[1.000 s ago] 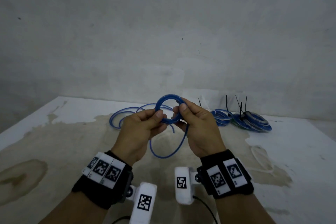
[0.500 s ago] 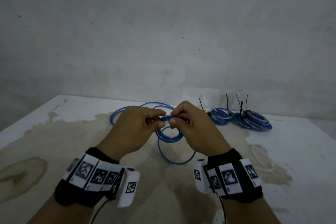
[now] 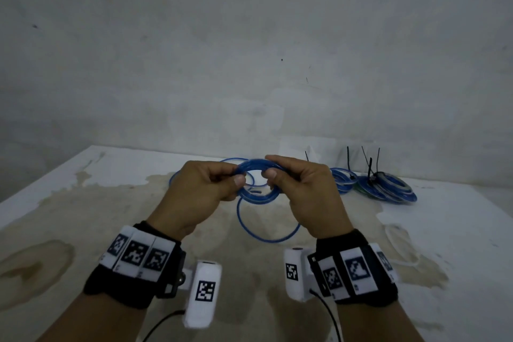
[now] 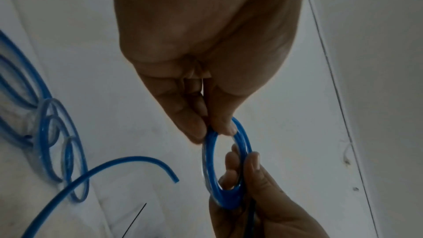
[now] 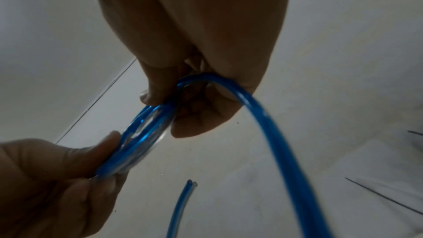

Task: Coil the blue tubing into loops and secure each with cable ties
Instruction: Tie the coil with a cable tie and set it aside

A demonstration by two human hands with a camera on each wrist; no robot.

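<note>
A small coil of blue tubing (image 3: 256, 183) (image 4: 225, 166) (image 5: 142, 137) is held above the table between both hands. My left hand (image 3: 211, 189) (image 4: 206, 129) pinches its left side between thumb and fingers. My right hand (image 3: 299, 186) (image 5: 164, 93) pinches its right side. A loose loop of the same tubing (image 3: 266, 226) hangs below the coil, and its cut end (image 4: 175, 180) (image 5: 191, 183) is free. More loose blue tubing (image 3: 177, 179) (image 4: 52, 142) lies on the table behind my left hand.
Several tied blue coils (image 3: 385, 187) with black cable ties (image 3: 370, 172) sticking up lie at the back right by the wall. Thin black ties (image 5: 384, 196) lie on the stained white table (image 3: 111, 216). A grey wall (image 3: 249, 50) stands close behind.
Both hands have turned the coil and raised it slightly, from a pinch at its top to a grip on either side. The hanging loop below has grown wider.
</note>
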